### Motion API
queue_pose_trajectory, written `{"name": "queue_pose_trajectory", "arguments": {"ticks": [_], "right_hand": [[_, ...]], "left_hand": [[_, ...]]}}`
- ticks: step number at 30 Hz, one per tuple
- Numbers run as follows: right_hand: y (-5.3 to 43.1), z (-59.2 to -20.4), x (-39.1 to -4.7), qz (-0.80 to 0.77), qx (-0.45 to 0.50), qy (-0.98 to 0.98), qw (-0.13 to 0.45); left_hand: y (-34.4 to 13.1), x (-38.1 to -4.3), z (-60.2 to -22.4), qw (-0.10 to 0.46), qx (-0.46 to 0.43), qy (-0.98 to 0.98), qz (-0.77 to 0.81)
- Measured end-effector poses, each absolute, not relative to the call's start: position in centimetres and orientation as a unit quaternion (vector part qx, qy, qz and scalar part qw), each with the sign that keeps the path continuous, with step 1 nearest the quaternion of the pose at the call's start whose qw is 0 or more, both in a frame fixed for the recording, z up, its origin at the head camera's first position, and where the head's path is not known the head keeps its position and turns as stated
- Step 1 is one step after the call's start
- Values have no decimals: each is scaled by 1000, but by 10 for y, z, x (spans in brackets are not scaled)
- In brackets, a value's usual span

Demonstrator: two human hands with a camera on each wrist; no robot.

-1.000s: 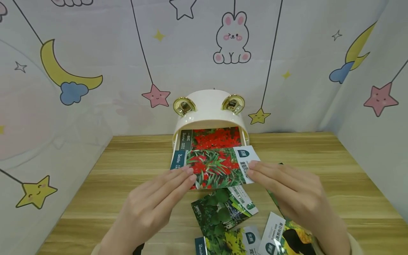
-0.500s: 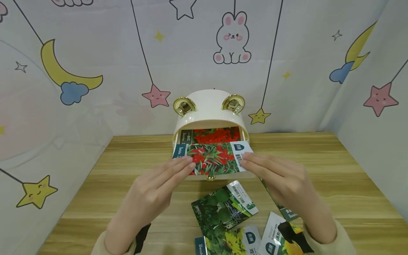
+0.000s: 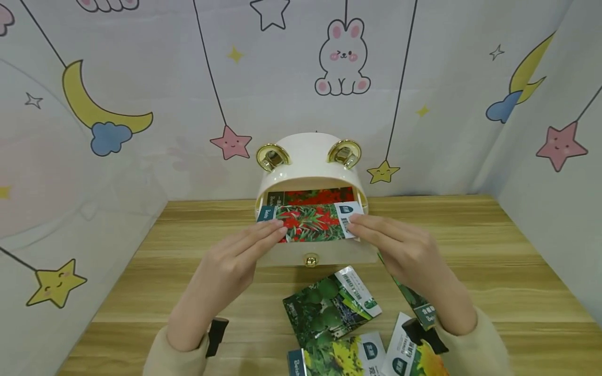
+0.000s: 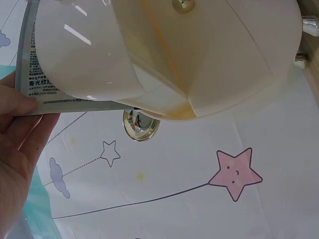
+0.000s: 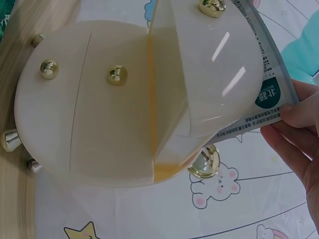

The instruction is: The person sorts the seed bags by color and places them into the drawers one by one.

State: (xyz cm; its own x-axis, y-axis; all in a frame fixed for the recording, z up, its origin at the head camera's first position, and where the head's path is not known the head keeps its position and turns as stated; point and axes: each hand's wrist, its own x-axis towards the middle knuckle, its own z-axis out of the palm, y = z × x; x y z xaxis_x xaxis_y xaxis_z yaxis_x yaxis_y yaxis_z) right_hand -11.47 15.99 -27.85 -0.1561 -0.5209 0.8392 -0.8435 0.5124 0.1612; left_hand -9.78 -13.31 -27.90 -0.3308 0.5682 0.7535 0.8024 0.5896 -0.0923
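Note:
My left hand [image 3: 230,266] and right hand [image 3: 409,256] pinch the two ends of a red-flower seed packet [image 3: 312,222], fingers on top. In the left wrist view, the left thumb presses the packet's printed back [image 4: 75,105] from below; the right hand [image 5: 301,132] does likewise in its own wrist view. Held level, the packet is over the pulled-out drawer [image 3: 282,256] of a white rounded box [image 3: 308,156] with gold ears. Another red-flower packet [image 3: 324,196] lies in the drawer, partly covered by the held one.
On the wooden table nearer me lie a green-leaf packet [image 3: 324,303], a yellow-flower packet [image 3: 345,355], a sunflower packet [image 3: 400,350] and a green packet [image 3: 414,300] partly under my right arm. A patterned curtain [image 3: 282,78] hangs behind the box.
Both hands have moved forward with the held packet, farther over the drawer toward the box. The drawer front and its gold knob have come into sight.

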Motion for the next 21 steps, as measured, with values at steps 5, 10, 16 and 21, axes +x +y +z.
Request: {"name": "queue_pose_trajectory", "arguments": {"ticks": [5, 10, 16, 21], "right_hand": [[160, -283, -121, 178, 459, -743, 453], [160, -287, -127, 183, 452, -747, 452], [159, -290, -135, 175, 451, -745, 460], [158, -293, -139, 168, 445, -754, 454]], "left_hand": [[-136, -104, -284, 360, -414, -822, -151], [-137, -110, -286, 327, -403, -836, -175], [-139, -121, -290, 297, -401, -835, -233], [-141, -128, -295, 281, -392, -838, -254]]}}
